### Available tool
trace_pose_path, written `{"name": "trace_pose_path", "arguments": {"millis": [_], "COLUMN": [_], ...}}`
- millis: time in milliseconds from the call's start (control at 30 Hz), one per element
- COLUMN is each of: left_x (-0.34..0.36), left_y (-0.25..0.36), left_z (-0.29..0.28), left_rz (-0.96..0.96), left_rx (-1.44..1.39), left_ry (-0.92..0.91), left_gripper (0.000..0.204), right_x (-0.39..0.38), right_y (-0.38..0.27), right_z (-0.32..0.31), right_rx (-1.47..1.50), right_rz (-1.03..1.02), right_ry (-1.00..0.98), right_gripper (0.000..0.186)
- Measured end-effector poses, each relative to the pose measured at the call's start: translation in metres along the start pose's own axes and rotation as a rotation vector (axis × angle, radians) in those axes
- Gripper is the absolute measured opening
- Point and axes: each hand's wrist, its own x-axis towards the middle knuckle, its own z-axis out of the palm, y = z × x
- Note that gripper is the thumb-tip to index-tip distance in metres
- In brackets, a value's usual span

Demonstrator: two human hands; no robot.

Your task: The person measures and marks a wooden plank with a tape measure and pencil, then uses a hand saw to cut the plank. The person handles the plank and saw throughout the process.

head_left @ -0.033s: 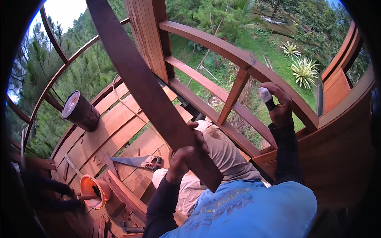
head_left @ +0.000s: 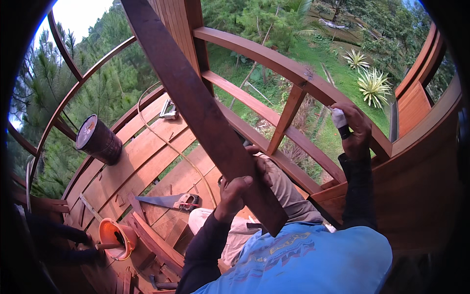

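A long dark reddish-brown wooden board (head_left: 191,93) slants across the view from the upper left down to my lap. My left hand (head_left: 235,193) wraps round its lower part, thumb on the near side and fingertips showing past the far edge. My right hand (head_left: 356,131) is raised in front of the curved wooden railing (head_left: 264,56), its fingers bent toward the thumb. A white wrapping with a black band covers what looks like the thumb. Whether anything small sits between those fingertips I cannot make out.
A handsaw (head_left: 169,201) lies on the plank floor (head_left: 132,166), which has gaps. Left stand a rusty drum (head_left: 99,139) and an orange bucket (head_left: 128,240). A hose (head_left: 188,159) curves past a metallic tool (head_left: 169,110). Another person's dark sleeve (head_left: 61,228) shows lower left.
The board and my left hand have shifted right, uncovering the metallic tool on the planks. My right hand has moved slightly right and down, overlapping the railing more.
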Motion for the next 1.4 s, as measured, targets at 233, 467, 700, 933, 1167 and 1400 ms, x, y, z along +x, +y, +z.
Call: {"name": "trace_pose_path", "arguments": {"millis": [233,467,700,933,1167,1400], "left_x": [0.088,0.168,0.247,0.254,0.235,0.227], "left_y": [-0.094,-0.141,-0.179,-0.174,-0.15,-0.14], "left_z": [0.075,0.111,0.116,0.099,0.105,0.1], "left_rz": [-0.081,-0.029,-0.103,-0.072,-0.281,-0.244], "left_rx": [-0.38,-0.489,-0.16,0.21,0.19,0.284], "left_ry": [-0.204,-0.104,-0.013,-0.304,-0.101,-0.037], "left_gripper": [0.066,0.052,0.041,0.031,0.042,0.041], "right_x": [-0.016,-0.04,-0.055,-0.059,-0.056,-0.059], "right_y": [-0.011,0.045,0.067,0.071,0.071,0.076], "right_z": [-0.183,-0.235,-0.239,-0.238,-0.24,-0.248], "right_rx": [-0.734,-1.203,-0.956,-0.91,-0.963,-1.0], "right_rz": [-0.378,-0.362,-0.317,-0.287,-0.4,-0.433], "right_ry": [0.654,0.633,0.683,0.744,0.658,0.642], "right_gripper": [0.038,0.042,0.048,0.044,0.057,0.045]}}
